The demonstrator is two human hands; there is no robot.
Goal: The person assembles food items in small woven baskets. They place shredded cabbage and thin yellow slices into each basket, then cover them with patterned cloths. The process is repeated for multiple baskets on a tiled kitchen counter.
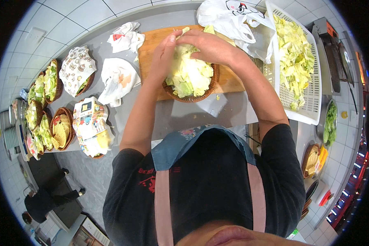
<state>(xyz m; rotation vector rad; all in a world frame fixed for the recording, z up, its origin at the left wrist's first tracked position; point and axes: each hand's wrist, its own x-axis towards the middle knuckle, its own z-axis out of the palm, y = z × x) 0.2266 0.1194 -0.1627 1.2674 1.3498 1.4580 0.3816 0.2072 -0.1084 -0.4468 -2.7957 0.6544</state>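
Note:
A brown wicker basket (215, 80) heaped with torn pale-green cabbage leaves (190, 74) sits on a wooden cutting board (231, 82). At the left of the heap, my left hand (165, 53) rests with its fingers stretched up toward the far side; its inner edge is a little blurred. My right hand (209, 46) arches over the top of the leaves, fingers and thumb apart. The fingertips of both hands come close together at the far edge of the pile. Leaves behind the right hand are partly hidden. Neither hand visibly grasps a leaf.
A white plastic crate (311, 112) of cut cabbage (293, 53) stands at right, beside a white plastic bag (233, 18). Cloth-covered baskets (78, 69) and crumpled white cloths (117, 80) lie left. A person (43, 203) is at lower left.

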